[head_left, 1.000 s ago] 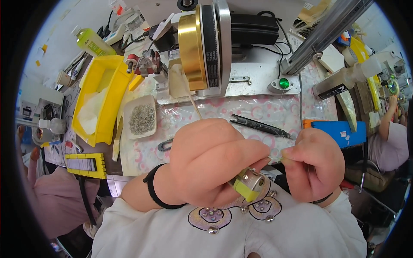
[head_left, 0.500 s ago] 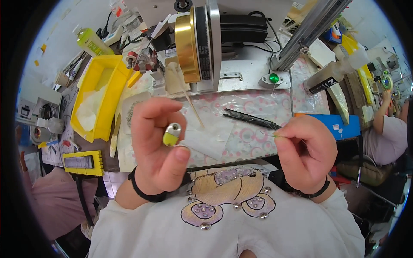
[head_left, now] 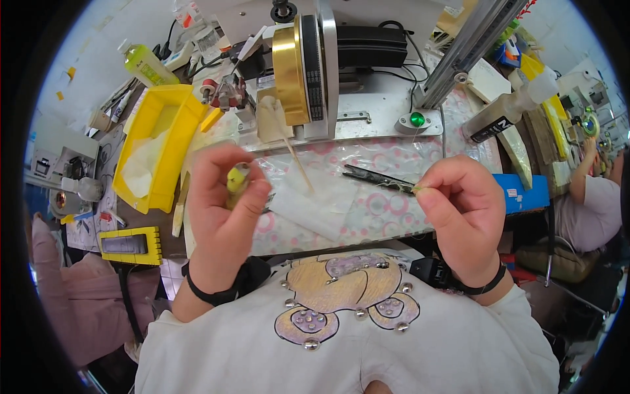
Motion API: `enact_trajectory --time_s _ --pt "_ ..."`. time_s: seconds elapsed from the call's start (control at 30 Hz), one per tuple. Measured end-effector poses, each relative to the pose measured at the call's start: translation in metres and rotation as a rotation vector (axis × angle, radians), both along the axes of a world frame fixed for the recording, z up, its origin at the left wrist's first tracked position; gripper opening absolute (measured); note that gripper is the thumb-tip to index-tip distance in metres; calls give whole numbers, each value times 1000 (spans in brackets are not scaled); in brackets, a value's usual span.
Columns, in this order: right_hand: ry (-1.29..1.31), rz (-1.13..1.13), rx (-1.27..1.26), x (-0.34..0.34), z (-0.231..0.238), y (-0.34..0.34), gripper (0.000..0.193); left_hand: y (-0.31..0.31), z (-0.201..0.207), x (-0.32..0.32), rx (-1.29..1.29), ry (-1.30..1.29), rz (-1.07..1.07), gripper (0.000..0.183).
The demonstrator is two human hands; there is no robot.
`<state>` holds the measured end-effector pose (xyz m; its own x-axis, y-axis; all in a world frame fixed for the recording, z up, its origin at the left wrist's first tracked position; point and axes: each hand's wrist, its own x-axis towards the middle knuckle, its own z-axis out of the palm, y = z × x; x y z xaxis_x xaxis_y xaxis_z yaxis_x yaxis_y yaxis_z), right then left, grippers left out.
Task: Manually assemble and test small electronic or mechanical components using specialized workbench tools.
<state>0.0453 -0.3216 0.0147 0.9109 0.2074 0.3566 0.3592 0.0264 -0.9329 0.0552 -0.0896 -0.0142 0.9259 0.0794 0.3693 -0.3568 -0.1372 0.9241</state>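
My left hand (head_left: 222, 226) is closed around a small rounded yellow-green piece (head_left: 237, 176) with a metal end; its tip shows between the fingers and thumb. Thin dark points stick out beside the thumb, too small to name. To the right, my right hand (head_left: 462, 220) pinches the end of something fine and pale, thread-like, between thumb and forefinger; most of it is hidden. Just behind these fingertips lies a pair of black tweezers or a similar slim tool (head_left: 374, 178) on the patterned plastic cover (head_left: 387, 217). Both hands hover over the table's near side.
A machine with a gold wheel (head_left: 287, 75) and a green button (head_left: 417, 119) stands at the back. Left are a yellow tray (head_left: 125, 180) and a green bottle (head_left: 149, 65). A wooden stick (head_left: 298, 164) lies mid-table. At right are a clear bottle (head_left: 505, 115) and a blue box (head_left: 522, 194).
My left hand has moved left and turned, its fingers closing further round the yellow-green piece, which has tilted. My right hand has shifted slightly up and left, still pinching.
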Motion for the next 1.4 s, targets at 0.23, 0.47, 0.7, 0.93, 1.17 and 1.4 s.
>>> enact_trajectory --time_s 0.23,0.47,0.7,0.93,1.17,1.4 --pt "76 4 99 -3 0 0 5 -43 33 11 114 213 -576 29" --pt "102 8 227 -1 -7 -7 8 -57 33 14 -178 479 -692 12" --pt "71 -25 230 1 -13 -5 8 -45 15 17 -535 474 -800 16" --pt "45 -52 199 1 -16 -6 7 -32 6 27 -964 468 -1075 13" --pt "52 -77 192 1 -19 -6 6 6 11 34 -1084 333 -1215 15" --pt "68 -51 211 0 -16 -3 6 25 13 21 28 110 -234 33"
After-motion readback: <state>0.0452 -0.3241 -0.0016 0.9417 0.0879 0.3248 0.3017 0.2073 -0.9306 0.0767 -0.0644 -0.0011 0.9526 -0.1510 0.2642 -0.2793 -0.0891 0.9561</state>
